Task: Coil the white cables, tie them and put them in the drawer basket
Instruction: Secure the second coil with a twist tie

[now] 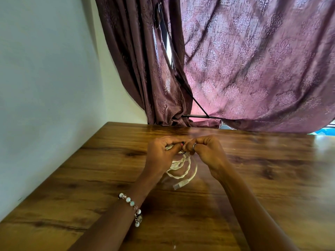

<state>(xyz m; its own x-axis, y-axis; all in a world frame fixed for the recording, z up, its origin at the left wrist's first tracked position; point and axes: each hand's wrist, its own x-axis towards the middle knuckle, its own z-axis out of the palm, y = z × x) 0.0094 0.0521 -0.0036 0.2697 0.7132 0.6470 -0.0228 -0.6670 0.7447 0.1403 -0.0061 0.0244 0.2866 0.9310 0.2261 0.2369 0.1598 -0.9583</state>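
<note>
Over the middle of the wooden table (90, 178), both my hands meet at the top of a coiled white ethernet cable (181, 169). Left hand (161, 153) has fingers curled round the gathered loops, pinching them together. Right hand (204, 151), ring on one finger, is curled in against it, working a thin dark tie (183, 143) at the bundle's top; whether the tie is twisted closed, I cannot tell. Loops hang down from the grip toward the near side, with the RJ45 plug (181, 183) dangling lowest, apparently just above the tabletop. Beaded bracelet (132, 207) on the left wrist. Purple patterned curtain (253, 69) at the far side, white wall (45, 87) on the left. Drawer basket not in view.

Risks as I judge them: the tie is small and mostly hidden by my fingers, so it could slip free before it bites. If the left pinch loosens, the springy coil opens up and needs redoing. Loose plug end could snag later going into the basket
</note>
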